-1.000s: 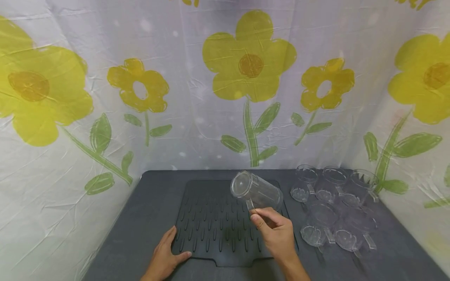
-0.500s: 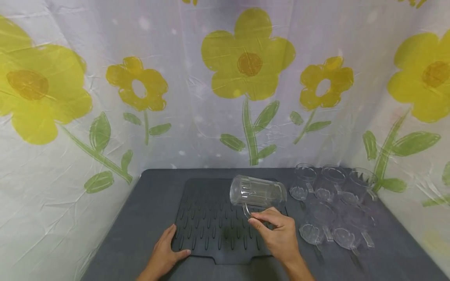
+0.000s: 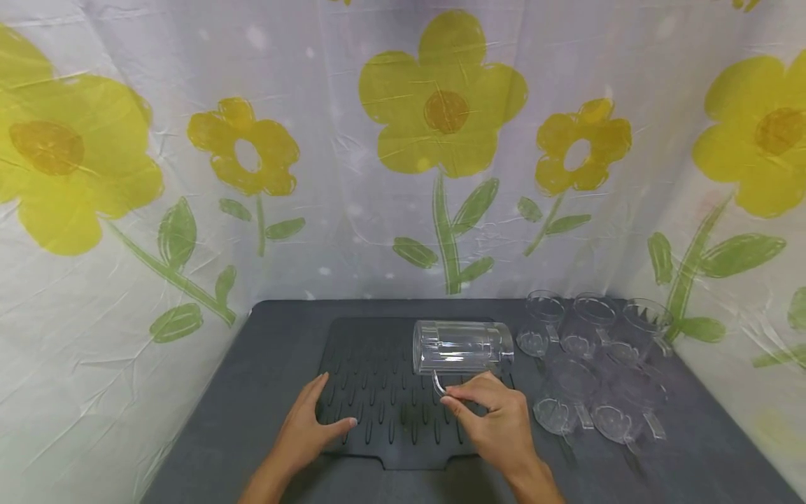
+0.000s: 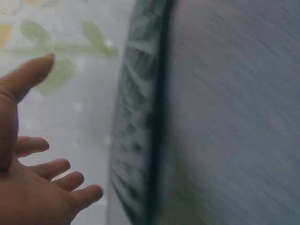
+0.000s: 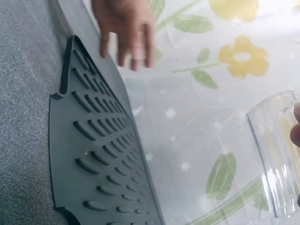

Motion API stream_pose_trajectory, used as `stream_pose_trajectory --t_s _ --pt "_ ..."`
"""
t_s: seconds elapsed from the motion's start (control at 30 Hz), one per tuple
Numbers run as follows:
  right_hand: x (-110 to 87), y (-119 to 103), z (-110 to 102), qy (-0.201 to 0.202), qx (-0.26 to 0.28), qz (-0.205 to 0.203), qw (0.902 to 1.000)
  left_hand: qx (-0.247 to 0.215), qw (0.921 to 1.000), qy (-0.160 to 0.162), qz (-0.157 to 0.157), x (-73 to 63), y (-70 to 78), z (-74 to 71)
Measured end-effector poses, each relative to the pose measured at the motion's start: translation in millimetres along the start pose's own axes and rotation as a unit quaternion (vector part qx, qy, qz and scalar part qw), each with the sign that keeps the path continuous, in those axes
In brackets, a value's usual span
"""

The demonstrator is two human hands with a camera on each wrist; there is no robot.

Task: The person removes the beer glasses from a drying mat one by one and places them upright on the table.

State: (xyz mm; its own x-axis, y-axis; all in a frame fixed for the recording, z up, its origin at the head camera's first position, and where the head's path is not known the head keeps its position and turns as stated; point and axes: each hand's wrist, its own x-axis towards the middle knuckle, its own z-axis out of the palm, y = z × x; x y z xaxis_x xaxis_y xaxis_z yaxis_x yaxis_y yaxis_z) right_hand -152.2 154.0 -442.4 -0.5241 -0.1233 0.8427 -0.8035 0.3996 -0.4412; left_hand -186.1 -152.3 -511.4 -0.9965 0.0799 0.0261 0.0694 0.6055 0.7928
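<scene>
My right hand (image 3: 497, 423) pinches the handle of a clear mug (image 3: 462, 346) between thumb and fingertips. The mug lies on its side in the air over the back right of a dark grey ridged drying mat (image 3: 399, 462), its handle pointing down toward me. In the right wrist view, only part of the mug (image 5: 276, 154) and some fingertips (image 5: 296, 135) show at the right edge. My left hand (image 3: 305, 427) hovers over the mat's left side with fingers and thumb spread, holding nothing. The left wrist view shows that hand (image 4: 33, 187) with the palm bare.
Several clear mugs stand in two rows to the right of the mat, among them a back-row mug (image 3: 593, 325) and a front-row mug (image 3: 620, 420). The dark table (image 3: 233, 392) meets a white curtain (image 3: 340, 210) with yellow flowers at the back and sides.
The mug has turned from a slant, base toward me, to nearly level and sideways on. My left hand has come off the mat's left edge and shifted up and inward.
</scene>
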Motion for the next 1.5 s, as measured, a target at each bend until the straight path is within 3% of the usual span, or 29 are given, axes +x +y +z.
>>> stream_pose_trajectory --t_s 0.13,0.27,0.53,0.87,1.07,1.23,1.43,1.5 --pt "-0.8 -2.5 0.4 0.0 -0.043 -0.006 0.9991 -0.074 0.9958 0.002 0.054 4.7 25.5 3.1" --pt "-2.3 -4.3 1.3 0.0 -0.051 -0.003 0.9987 -0.147 0.9832 -0.013 0.107 8.6 51.4 7.9" --pt "-7.7 -5.4 5.1 -0.008 -0.046 -0.007 0.9989 -0.216 0.9645 -0.025 0.15 11.9 81.6 18.1" --pt "-13.0 -9.3 10.3 -0.023 -0.042 -0.016 0.9987 -0.251 0.9525 -0.049 0.165 12.1 98.6 24.2" --pt "-15.4 -11.6 11.7 -0.036 -0.04 -0.02 0.9983 -0.264 0.9418 -0.065 0.197 12.5 101.7 28.1" --pt "-17.4 -10.9 11.6 -0.042 -0.032 -0.022 0.9984 -0.266 0.9387 -0.075 0.207 12.1 101.7 28.6" --pt "-15.0 -10.9 6.6 -0.069 -0.025 0.001 0.9973 -0.276 0.9397 -0.055 0.195 14.4 101.3 28.6" --pt "-12.0 -11.6 3.6 -0.048 -0.023 0.005 0.9986 -0.285 0.9384 -0.045 0.19 14.9 101.6 29.1"
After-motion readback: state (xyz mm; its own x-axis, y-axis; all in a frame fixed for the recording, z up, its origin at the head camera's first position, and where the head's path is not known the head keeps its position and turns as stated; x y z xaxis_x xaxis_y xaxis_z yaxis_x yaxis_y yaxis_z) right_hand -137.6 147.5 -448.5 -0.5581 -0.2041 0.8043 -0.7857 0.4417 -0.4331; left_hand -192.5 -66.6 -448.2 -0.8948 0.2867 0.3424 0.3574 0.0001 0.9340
